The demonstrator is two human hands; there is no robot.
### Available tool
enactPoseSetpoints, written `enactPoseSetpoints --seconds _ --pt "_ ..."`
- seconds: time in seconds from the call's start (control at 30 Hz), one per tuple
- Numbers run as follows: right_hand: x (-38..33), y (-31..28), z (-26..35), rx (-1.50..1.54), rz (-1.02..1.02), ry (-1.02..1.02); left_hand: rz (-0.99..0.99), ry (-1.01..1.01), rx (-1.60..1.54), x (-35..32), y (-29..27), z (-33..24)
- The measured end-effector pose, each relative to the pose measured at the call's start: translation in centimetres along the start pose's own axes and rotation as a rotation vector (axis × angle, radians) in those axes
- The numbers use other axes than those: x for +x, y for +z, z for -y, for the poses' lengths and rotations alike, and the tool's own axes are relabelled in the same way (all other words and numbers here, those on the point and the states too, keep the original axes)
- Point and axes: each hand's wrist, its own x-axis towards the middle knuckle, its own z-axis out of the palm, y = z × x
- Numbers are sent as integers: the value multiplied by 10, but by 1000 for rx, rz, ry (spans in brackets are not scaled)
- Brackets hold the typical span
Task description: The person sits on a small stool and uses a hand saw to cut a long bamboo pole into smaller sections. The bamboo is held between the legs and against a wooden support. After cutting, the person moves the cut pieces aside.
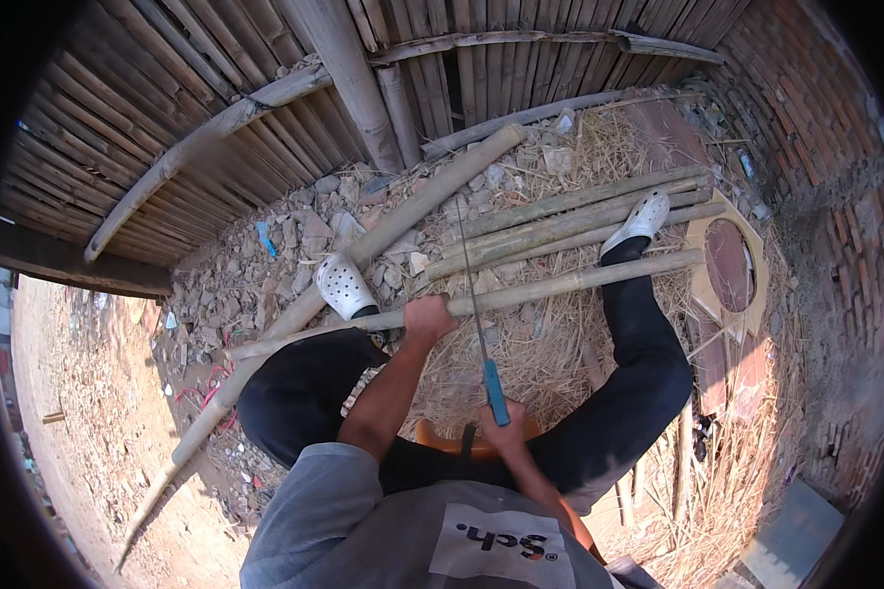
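Note:
A bamboo pole (570,282) lies crosswise in front of me, over my left leg and reaching to the right beside my other foot. My left hand (429,318) is wrapped round it, left of the middle. In my right hand (502,424) is a hand saw (494,389), gripped by its teal handle. Its long thin blade points away from me and crosses the pole just right of my left hand. From this view I cannot tell whether the teeth have cut into the bamboo.
A thicker bamboo pole (442,187) runs diagonally under my left foot. Several shorter poles (560,224) lie beyond the held one, by my right shoe (640,218). Rubble (309,231) and straw (550,373) cover the ground. A bamboo wall (501,79) stands ahead, a brick wall (835,196) right.

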Motion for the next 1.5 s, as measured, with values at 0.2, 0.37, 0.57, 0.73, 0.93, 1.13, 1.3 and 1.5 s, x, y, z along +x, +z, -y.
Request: enactPoseSetpoints --seconds 0.2,0.37,0.57,0.73,0.93,1.13,1.3,1.5 --pt "59 11 6 186 16 91 -5 -9 3 3 -4 -5" --pt "-2 5 -10 13 -32 -48 -9 -2 22 -1 1 5" --pt "37 20 -2 -11 -33 50 23 -4 27 0 1 -5" --pt "-25 -8 0 -63 39 9 16 1 20 11 -4 14" --pt "45 6 -8 110 -13 176 24 27 9 5 7 5" --pt "-10 -6 7 -18 -5 65 29 -8 -6 4 -3 -1" --pt "19 -1 -4 39 0 67 18 -7 -4 0 9 -5" --pt "-6 -1 -1 22 -16 20 32 -38 61 13 -19 0"
